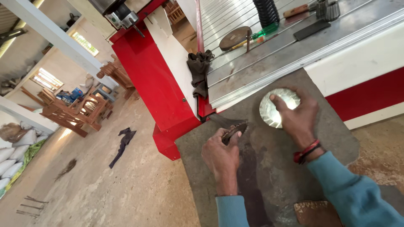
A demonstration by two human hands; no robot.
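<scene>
My right hand [297, 115] presses down on a round, shiny ribbed metal disc [269, 110] that lies on a dark grey stone slab [269, 176]. The thumb rests across the disc's top. My left hand [221, 157] is closed on a small dark toothed metal piece [236, 129], held just left of the disc near the slab's far edge. Both arms wear blue sleeves, and a red and black band circles the right wrist.
A red and white machine [155, 80] with a slotted metal bed [252, 50] stands beyond the slab. On the bed lie a dark rag [199, 71], a round disc [235, 38] and a green-handled tool [263, 32]. Wooden furniture [75, 111] and a cloth [123, 143] are on the floor at left.
</scene>
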